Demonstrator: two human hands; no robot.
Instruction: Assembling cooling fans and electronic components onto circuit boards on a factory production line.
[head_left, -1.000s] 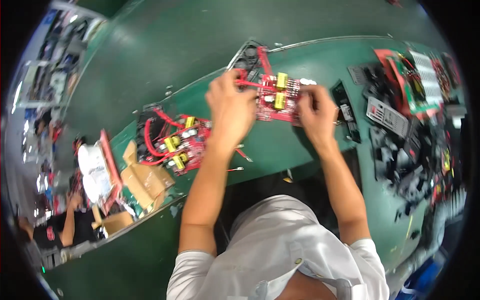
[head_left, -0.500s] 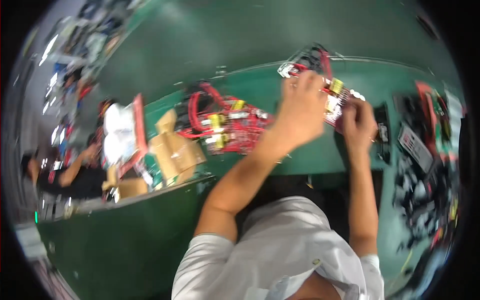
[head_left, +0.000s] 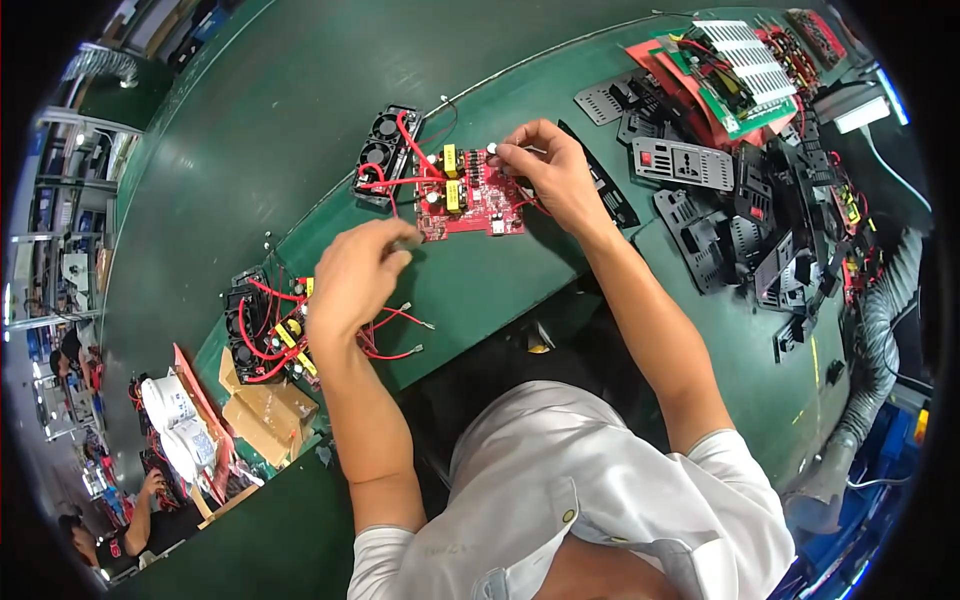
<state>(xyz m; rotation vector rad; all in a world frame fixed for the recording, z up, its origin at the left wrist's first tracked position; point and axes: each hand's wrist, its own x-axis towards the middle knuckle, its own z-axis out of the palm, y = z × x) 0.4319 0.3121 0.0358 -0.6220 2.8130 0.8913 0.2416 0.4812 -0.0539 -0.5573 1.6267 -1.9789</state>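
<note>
- One red circuit board [head_left: 490, 212] lies component side up on the green surface [head_left: 478, 288], near the middle of the upper half of the view; all clock directions are taken from it.
- Its lower edge runs almost from 9 to 3 o'clock, the 3 o'clock end slightly raised; the long axis appears to follow that line, though the outline is nearly square and partly covered.
- Its wired end points to 10 o'clock, where thick red wires [head_left: 408, 183] lead to a black twin-fan panel [head_left: 383, 150], long axis 1 to 7 o'clock.
- Two yellow components [head_left: 454, 197] stand on the board's 9 o'clock half.
- Right hand [head_left: 548, 168], at 2 o'clock: thumb and fingers curled at the board's corner, beside a white round part [head_left: 492, 148]; cannot tell whether anything is gripped.
- Left hand [head_left: 362, 268], at 8 o'clock: thumb parted from bent fingers, nothing seen held; fingertips close to the board's lower corner, contact unclear.
- Slim black panel [head_left: 605, 182] at 3 o'clock, long axis 11 to 5.
- Second wired board [head_left: 290, 332] at 8 o'clock, partly hidden by the left hand.
- Heaped black panels [head_left: 685, 165] farther out, at 3 o'clock.
</note>
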